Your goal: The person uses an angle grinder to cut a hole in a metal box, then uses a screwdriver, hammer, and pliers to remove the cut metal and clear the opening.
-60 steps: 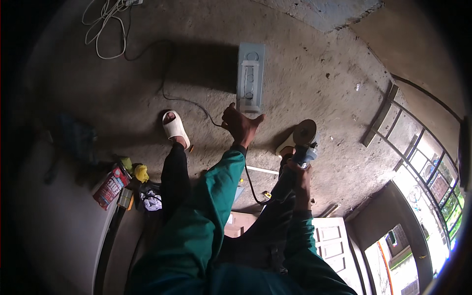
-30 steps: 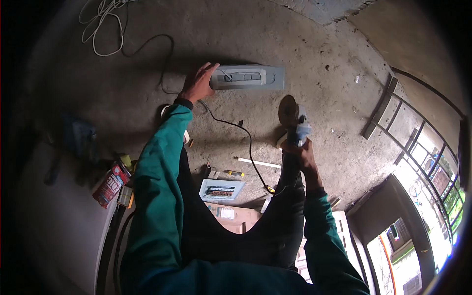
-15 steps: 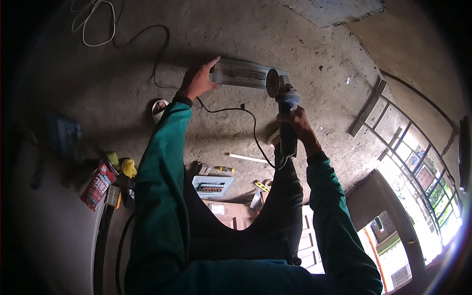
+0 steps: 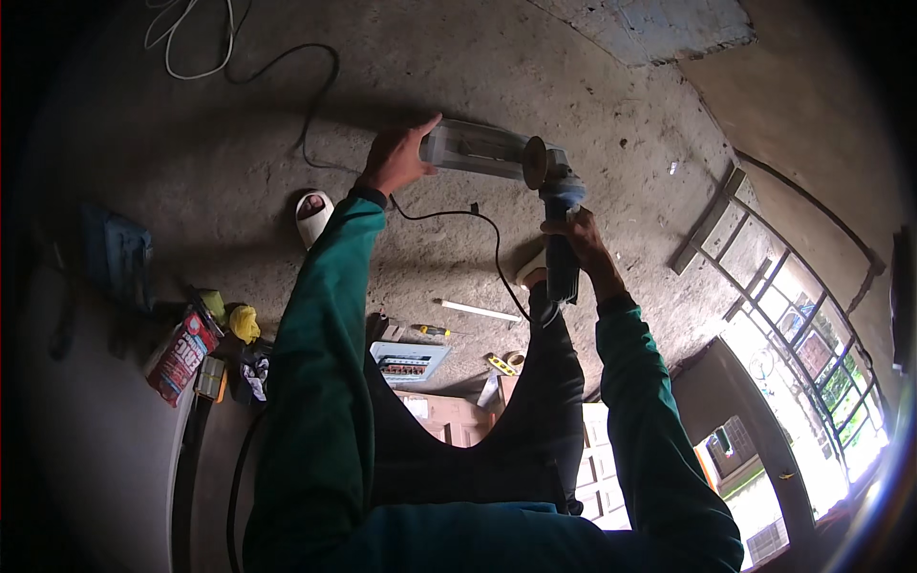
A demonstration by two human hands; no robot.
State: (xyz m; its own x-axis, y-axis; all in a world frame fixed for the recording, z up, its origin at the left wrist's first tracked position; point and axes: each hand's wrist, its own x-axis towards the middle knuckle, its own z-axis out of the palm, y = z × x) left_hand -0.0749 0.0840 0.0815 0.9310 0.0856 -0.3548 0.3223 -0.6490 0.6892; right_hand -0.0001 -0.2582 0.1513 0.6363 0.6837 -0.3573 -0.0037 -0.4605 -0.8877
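My left hand (image 4: 396, 160) grips the left end of a shallow grey metal box (image 4: 476, 151), its thumb on the far edge and fingers round the end. A long rectangular recess shows along the box's face. In my right hand (image 4: 583, 239) is a blue and black angle grinder (image 4: 562, 253), held by its body with the head pointing away from me. The round disc (image 4: 535, 162) stands upright against or just in front of the box's right end; whether it touches, I cannot tell. A black cord (image 4: 495, 244) loops from the grinder's rear toward the left.
Below lie a breaker panel (image 4: 411, 363), a white strip (image 4: 479, 310), a yellow-handled tool (image 4: 433, 330) and a yellow level (image 4: 501, 365). A red bag (image 4: 181, 358) stands at left, a blue case (image 4: 117, 258) beyond. A metal grille (image 4: 764, 258) leans at right.
My left hand and the metal box have shifted slightly right, the grinder with them. The view has moved a little, and more of the foot beside my left sleeve shows. Both grips stay the same.
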